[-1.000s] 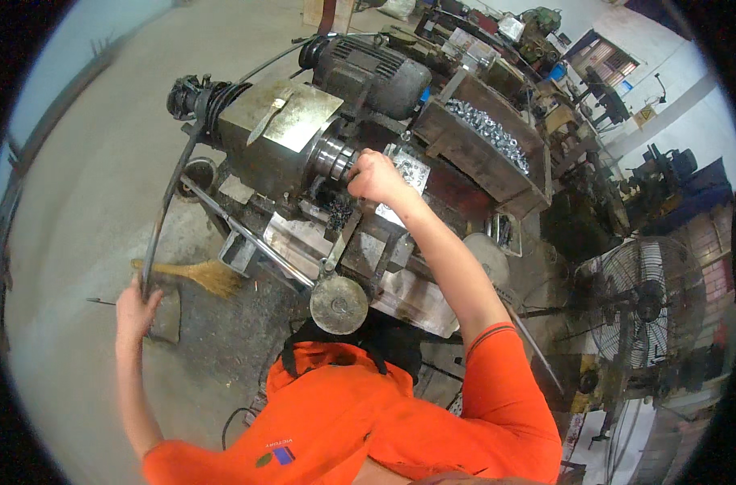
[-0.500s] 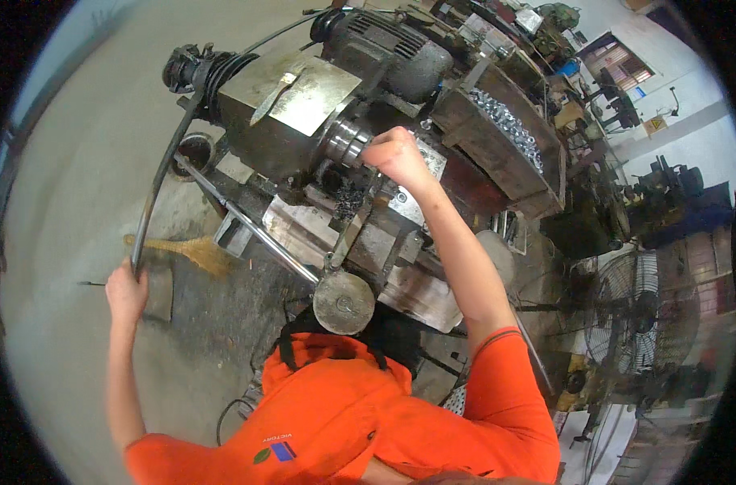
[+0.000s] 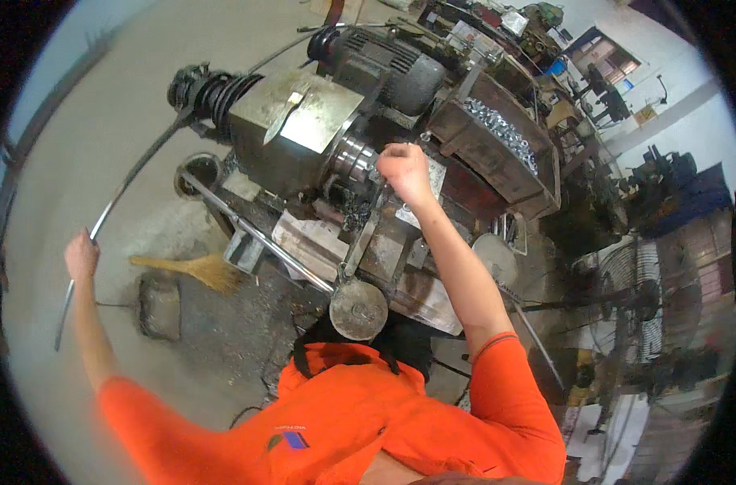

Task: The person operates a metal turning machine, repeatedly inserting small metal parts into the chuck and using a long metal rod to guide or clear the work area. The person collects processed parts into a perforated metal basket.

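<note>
At the machine's left side and spindle: one hand around a long rod, one at the chuck

Beside the machine, on the person's left, the left hand is closed around a long metal rod. The rod slants down from near the black pulley at the end of the machine; its lower tip pokes out below the fist, above the floor.

Right arm stretched forward across the machine. Right hand has its fingers curled, knuckles up, just beside the face of the shiny round chuck. Fingertips hidden; cannot tell whether it grasps a part or touches the chuck. Pale metal plate lies partly behind this hand.

On the metal cover of the block left of the chuck: a slim, flat-handled tool, laid at a slant. Behind, a finned motor. To the right of it, a grimy open bin bearing a heap of small silvery parts.

Near side: round, dirty disc close to the person's orange shirt. Bright bar slopes down toward the disc. Floor at left: straw broom, a dustpan-like container near it. Far right, a caged fan, blurred.
</note>
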`<state>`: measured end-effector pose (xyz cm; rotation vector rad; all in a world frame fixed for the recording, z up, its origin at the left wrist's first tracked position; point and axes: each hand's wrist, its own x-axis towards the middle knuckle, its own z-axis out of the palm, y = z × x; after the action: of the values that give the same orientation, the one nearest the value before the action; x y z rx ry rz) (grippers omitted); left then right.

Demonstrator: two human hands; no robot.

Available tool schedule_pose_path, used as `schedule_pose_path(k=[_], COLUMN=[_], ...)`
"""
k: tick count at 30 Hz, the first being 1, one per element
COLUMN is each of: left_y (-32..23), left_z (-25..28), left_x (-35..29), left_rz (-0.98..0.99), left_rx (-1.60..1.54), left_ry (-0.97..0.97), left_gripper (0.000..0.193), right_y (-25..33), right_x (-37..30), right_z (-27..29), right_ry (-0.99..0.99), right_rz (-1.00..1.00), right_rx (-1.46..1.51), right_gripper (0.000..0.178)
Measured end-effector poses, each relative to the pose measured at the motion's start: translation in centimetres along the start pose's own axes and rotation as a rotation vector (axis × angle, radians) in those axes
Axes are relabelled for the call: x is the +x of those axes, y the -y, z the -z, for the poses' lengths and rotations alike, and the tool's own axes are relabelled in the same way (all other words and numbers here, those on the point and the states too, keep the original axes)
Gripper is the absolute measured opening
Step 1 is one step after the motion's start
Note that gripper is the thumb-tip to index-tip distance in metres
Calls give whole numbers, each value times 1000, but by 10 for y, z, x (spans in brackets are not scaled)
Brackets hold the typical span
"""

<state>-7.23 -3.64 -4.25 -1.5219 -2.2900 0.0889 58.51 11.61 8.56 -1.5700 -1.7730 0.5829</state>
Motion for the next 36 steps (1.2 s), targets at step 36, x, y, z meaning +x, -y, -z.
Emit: schedule_pose_path(k=[36], left_y=[-296], left_z=[94], left_x=[-10], left_rz=[255], left_rx=[-1384], left_ry=[469], left_gripper=[54], right_y=[-342], right_x=[-457], right_z=[306], right_ry=[-169], right_rz=[-943], right_rx=[-1083], right_gripper=[37])
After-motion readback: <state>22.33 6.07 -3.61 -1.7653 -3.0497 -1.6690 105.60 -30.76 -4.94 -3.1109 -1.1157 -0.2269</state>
